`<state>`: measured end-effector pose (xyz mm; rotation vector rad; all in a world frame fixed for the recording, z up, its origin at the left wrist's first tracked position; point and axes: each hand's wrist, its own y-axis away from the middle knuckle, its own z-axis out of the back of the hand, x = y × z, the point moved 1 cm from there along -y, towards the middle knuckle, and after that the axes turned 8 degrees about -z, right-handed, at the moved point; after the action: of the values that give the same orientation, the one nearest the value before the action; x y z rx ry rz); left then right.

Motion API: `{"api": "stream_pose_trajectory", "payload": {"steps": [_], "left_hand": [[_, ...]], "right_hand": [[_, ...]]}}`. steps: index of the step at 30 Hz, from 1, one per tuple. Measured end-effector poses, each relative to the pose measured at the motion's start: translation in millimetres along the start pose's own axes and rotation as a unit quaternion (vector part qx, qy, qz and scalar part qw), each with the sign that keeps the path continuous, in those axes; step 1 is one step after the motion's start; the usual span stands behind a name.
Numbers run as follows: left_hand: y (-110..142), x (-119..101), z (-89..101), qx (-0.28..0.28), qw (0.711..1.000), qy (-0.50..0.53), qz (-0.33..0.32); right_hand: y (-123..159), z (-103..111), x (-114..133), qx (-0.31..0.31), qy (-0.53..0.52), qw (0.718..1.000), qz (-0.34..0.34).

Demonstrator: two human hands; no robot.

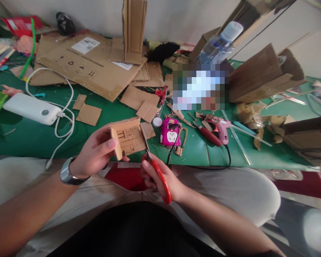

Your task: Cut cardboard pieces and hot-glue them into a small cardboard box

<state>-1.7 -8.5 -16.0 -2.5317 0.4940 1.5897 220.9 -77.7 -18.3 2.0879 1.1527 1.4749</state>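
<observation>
My left hand (97, 151) grips a small cardboard box piece (131, 138) by its left side, thumb on the near wall. The piece has raised walls at the back and left, and printed symbols on its inner face. In my right hand (160, 175) is a pair of scissors (160, 180) with red handles. Their blades point up and lie along the right edge of the cardboard; whether they cut into it I cannot tell. Just right of the blades sits a pink power socket (171, 134) with a black cable.
A pink glue gun (221, 130) and a red-handled tool (210, 135) lie to the right. On the left is a white power bank (32, 109) with its cable. Flattened cardboard (96, 67), a water bottle (219, 44) and cardboard structures (264, 76) stand farther back on the green table (107, 107).
</observation>
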Motion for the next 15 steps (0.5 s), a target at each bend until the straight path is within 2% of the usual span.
{"api": "stream_pose_trajectory", "payload": {"steps": [7, 15], "left_hand": [[-0.7, 1.7, -1.3, 0.052, 0.997, 0.04, -0.039], [0.4, -4.9, -8.6, 0.031, 0.999, 0.02, -0.004]], "right_hand": [[2.7, 2.7, 0.5, 0.012, 0.125, 0.992, 0.02], [0.5, 2.8, -6.0, 0.0, 0.143, 0.99, 0.019]]}}
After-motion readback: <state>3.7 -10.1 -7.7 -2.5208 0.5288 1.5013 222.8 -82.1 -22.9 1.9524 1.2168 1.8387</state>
